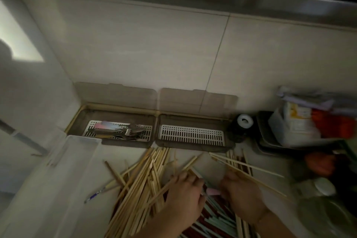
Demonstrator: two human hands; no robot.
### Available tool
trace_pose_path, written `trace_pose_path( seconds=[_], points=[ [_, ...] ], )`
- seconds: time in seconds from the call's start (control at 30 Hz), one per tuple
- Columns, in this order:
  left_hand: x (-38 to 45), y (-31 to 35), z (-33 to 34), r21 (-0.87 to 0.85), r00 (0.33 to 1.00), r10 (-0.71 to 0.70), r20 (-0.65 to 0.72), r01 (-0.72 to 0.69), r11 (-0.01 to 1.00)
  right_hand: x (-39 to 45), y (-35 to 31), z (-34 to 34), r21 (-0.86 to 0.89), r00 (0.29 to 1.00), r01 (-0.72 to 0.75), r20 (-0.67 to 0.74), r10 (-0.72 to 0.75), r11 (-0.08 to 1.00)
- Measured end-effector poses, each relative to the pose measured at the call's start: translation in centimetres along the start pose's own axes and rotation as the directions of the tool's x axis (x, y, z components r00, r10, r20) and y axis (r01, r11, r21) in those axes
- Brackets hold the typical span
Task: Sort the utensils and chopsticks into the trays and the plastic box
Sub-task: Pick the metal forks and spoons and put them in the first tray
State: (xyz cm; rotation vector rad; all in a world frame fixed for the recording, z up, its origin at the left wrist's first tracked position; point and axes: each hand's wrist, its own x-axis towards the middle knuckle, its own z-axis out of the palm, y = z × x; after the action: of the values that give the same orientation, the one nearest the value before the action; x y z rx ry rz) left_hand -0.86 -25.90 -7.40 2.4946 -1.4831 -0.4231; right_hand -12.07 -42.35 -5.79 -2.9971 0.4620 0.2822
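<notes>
A big heap of wooden chopsticks [143,183] covers the counter in front of me, mixed with red and pale green ones near the bottom edge. My left hand [183,195] lies on the heap with its fingers curled over some sticks. My right hand [241,193] grips a bundle of long wooden chopsticks [249,168] that point up-left towards the trays. A small pink piece [213,192] lies between the hands. The left tray [117,131] holds metal forks and pastel utensils. The right tray [191,134] shows only its white slotted grid. A clear plastic box [63,176] stands at the left.
Both trays sit against the tiled wall with their lids raised. A black jar with a white cap [243,123] stands right of the trays. A metal tray with packets [301,131] and glassware [324,199] crowd the right side. The scene is dim.
</notes>
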Motion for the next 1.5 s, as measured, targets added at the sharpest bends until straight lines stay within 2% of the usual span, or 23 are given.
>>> trace_pose_path(
  seconds=[0.1,0.2,0.27,0.33,0.5,0.6,0.7,0.8,0.83,0.9,0.97,1.07,1.1,1.17,1.2,1.3,1.4,1.5],
  points=[
    [0.0,0.7,-0.1,-0.038,0.998,-0.016,-0.063,0.014,0.999,-0.1,-0.2,-0.4,0.068,0.991,0.065,-0.123,-0.056,0.996],
    [0.0,1.2,-0.9,-0.294,0.987,-0.069,-0.143,0.024,0.956,-0.1,0.0,-0.5,0.216,0.988,0.117,-0.124,-0.091,0.969],
    [-0.1,1.6,-1.8,-0.548,0.983,-0.116,-0.142,0.020,0.836,0.0,-0.2,-0.5,0.317,0.982,0.135,-0.170,-0.084,0.939],
    [-0.4,1.8,-2.7,-0.693,0.979,-0.163,-0.125,0.031,0.720,-0.2,-0.5,-0.3,0.391,0.979,0.148,-0.191,-0.077,0.909],
    [-1.3,0.5,-4.9,-0.776,0.938,-0.263,-0.225,-0.010,0.631,-0.5,-0.9,0.1,0.500,0.988,0.117,-0.143,-0.051,0.858],
    [-2.0,-1.1,-5.9,-0.772,0.913,-0.298,-0.280,-0.030,0.635,-0.6,-1.8,-0.5,0.599,0.994,0.102,-0.101,-0.052,0.794],
    [-2.6,-3.0,-6.8,-0.798,0.882,-0.364,-0.299,-0.023,0.602,-0.1,-2.9,-1.7,0.611,0.996,0.092,-0.051,-0.077,0.787],
    [-3.3,-4.7,-7.9,-0.880,0.832,-0.489,-0.262,0.002,0.475,1.0,-5.0,-3.1,0.633,0.998,0.050,-0.003,-0.062,0.772],
    [-3.4,-5.3,-8.2,-0.903,0.817,-0.524,-0.240,0.010,0.429,1.5,-5.8,-3.4,0.692,0.999,-0.001,0.032,-0.029,0.722],
    [-3.7,-6.3,-8.7,-0.928,0.793,-0.564,-0.232,-0.007,0.372,2.5,-7.5,-4.1,0.823,0.991,-0.119,0.137,0.008,0.556],
    [-3.9,-7.3,-9.0,-0.938,0.752,-0.608,-0.254,-0.038,0.344,3.6,-8.7,-4.9,0.884,0.976,-0.194,0.219,-0.012,0.425],
    [-4.1,-9.2,-8.9,-0.946,0.664,-0.693,-0.280,-0.067,0.318,5.9,-10.0,-5.9,0.922,0.976,-0.213,0.214,0.031,0.324],
    [-4.3,-9.7,-8.7,-0.951,0.643,-0.719,-0.263,-0.049,0.304,7.0,-10.4,-6.1,0.926,0.981,-0.194,0.182,0.069,0.322],
    [-4.8,-10.7,-8.1,-0.956,0.624,-0.745,-0.238,-0.017,0.291,9.5,-11.4,-6.8,0.908,0.987,-0.152,0.123,0.100,0.390],
    [-5.2,-11.1,-7.7,-0.946,0.625,-0.744,-0.238,0.024,0.324,10.9,-12.0,-7.2,0.897,0.990,-0.138,0.108,0.093,0.421],
    [-6.7,-11.8,-6.7,-0.823,0.670,-0.703,-0.237,0.245,0.512,15.6,-13.7,-8.0,0.866,0.993,-0.119,0.102,0.061,0.485],
    [-7.9,-12.2,-6.1,-0.781,0.714,-0.679,-0.171,0.321,0.536,19.7,-15.9,-8.1,0.795,0.997,-0.072,0.067,0.030,0.602],
    [-8.9,-12.5,-5.5,-0.754,0.711,-0.683,-0.170,0.352,0.555,22.9,-18.1,-8.0,0.728,0.996,-0.065,0.087,0.002,0.683]
  ],
)
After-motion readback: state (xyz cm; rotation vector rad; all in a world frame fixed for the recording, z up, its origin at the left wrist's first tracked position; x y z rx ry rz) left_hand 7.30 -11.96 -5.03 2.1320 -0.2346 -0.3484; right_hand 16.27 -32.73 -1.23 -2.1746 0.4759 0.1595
